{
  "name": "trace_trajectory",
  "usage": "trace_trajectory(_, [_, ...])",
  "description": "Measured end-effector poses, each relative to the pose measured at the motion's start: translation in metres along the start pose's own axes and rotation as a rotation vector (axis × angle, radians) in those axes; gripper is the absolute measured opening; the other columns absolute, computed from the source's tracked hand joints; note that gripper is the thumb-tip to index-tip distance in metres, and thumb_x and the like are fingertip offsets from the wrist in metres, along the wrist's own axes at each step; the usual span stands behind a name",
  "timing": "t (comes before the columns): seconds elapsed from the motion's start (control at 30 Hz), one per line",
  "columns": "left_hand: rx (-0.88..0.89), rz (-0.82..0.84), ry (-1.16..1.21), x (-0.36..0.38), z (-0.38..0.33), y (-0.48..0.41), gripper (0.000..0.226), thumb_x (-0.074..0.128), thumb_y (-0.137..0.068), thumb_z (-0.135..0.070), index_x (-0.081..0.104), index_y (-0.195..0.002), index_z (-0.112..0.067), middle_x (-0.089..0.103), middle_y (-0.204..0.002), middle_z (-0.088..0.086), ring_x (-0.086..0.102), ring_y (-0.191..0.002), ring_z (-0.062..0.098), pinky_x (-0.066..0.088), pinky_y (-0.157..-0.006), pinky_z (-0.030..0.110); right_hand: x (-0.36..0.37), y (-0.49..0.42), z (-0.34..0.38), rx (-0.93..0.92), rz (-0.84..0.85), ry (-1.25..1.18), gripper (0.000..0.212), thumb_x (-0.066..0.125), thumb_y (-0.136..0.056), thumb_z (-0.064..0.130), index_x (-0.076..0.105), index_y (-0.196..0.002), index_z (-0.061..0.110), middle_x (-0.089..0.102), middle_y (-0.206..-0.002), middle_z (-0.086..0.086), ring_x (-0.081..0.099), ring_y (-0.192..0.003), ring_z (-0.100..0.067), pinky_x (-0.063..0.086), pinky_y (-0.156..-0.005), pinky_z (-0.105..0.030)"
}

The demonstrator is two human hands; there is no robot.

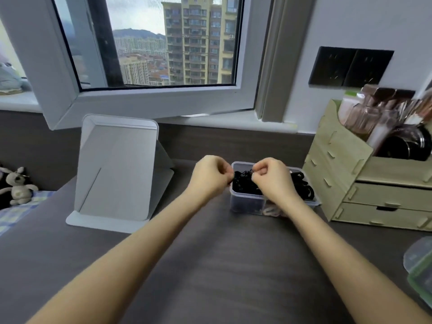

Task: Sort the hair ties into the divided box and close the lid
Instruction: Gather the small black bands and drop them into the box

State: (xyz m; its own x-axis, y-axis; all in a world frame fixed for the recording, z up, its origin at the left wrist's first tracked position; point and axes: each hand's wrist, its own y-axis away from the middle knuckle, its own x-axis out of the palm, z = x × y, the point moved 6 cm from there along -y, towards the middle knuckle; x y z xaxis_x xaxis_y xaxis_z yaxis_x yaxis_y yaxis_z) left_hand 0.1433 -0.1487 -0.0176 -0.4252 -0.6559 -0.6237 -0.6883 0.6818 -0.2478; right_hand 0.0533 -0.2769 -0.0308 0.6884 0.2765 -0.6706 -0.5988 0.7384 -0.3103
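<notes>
A clear plastic divided box [245, 204] stands on the dark desk, open, with black hair ties [243, 183] heaped in its compartments and pale ones low at the front right. My left hand [210, 176] and my right hand [271, 176] hover over the box's left half, both pinched on a thin black hair tie [244, 173] stretched between them. The box's lid [419, 265], clear with a green rim, lies at the desk's right edge, partly cut off by the frame.
A grey folding stand mirror [117, 174] stands left of the box. A pale wooden drawer organiser [364, 183] with brushes and cosmetics stands close on the right. An open window sash [145, 99] juts over the desk's back. A plush toy [18, 185] lies far left.
</notes>
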Motion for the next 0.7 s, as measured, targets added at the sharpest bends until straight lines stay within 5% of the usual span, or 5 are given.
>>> trace_trajectory(0.17, [-0.028, 0.106, 0.071, 0.048, -0.005, -0.057, 0.011, 0.061, -0.085, -0.010, 0.072, -0.084, -0.008, 0.070, -0.085, 0.005, 0.066, -0.088, 0.021, 0.055, -0.082, 0.034, 0.012, -0.012, -0.004, 0.024, 0.194, 0.128, 0.022, 0.049, -0.086, 0.003, 0.069, -0.076, 0.001, 0.070, -0.083, -0.014, 0.067, -0.083, -0.030, 0.057, -0.076, -0.042])
trace_trajectory(0.27, [-0.014, 0.183, 0.016, 0.058, 0.002, -0.068, 0.019, 0.053, -0.089, -0.009, 0.072, -0.092, -0.010, 0.073, -0.099, 0.009, 0.066, -0.095, 0.022, 0.055, -0.087, 0.036, -0.012, -0.006, -0.013, -0.014, 0.121, 0.112, 0.022, 0.048, -0.088, 0.003, 0.070, -0.084, 0.002, 0.067, -0.080, -0.004, 0.068, -0.083, -0.027, 0.056, -0.079, -0.040])
trace_trajectory(0.4, [0.038, 0.073, 0.088, 0.043, 0.013, -0.071, 0.019, 0.055, -0.086, -0.006, 0.073, -0.089, -0.012, 0.074, -0.096, 0.004, 0.067, -0.090, 0.017, 0.054, -0.085, 0.030, -0.051, 0.015, -0.039, -0.047, -0.009, 0.298, 0.022, 0.050, -0.089, 0.008, 0.072, -0.090, 0.007, 0.072, -0.092, -0.006, 0.065, -0.088, -0.025, 0.048, -0.077, -0.031])
trace_trajectory(0.57, [-0.068, 0.096, 0.561, 0.046, 0.035, -0.059, 0.020, 0.054, -0.082, 0.013, 0.067, -0.091, 0.001, 0.068, -0.084, 0.008, 0.065, -0.082, 0.015, 0.054, -0.073, 0.013, -0.078, 0.040, -0.082, 0.065, -0.122, 0.453, 0.023, 0.050, -0.092, 0.021, 0.066, -0.100, 0.007, 0.068, -0.099, -0.012, 0.061, -0.093, -0.032, 0.046, -0.074, -0.036])
trace_trajectory(0.7, [-0.189, 0.018, 0.848, 0.047, 0.045, -0.058, 0.027, 0.053, -0.080, 0.018, 0.065, -0.090, -0.004, 0.068, -0.091, 0.007, 0.065, -0.087, 0.014, 0.054, -0.080, 0.018, -0.072, 0.039, -0.110, 0.202, -0.088, 0.317, 0.031, 0.049, -0.093, 0.026, 0.062, -0.107, 0.002, 0.069, -0.096, -0.015, 0.064, -0.090, -0.035, 0.045, -0.073, -0.034])
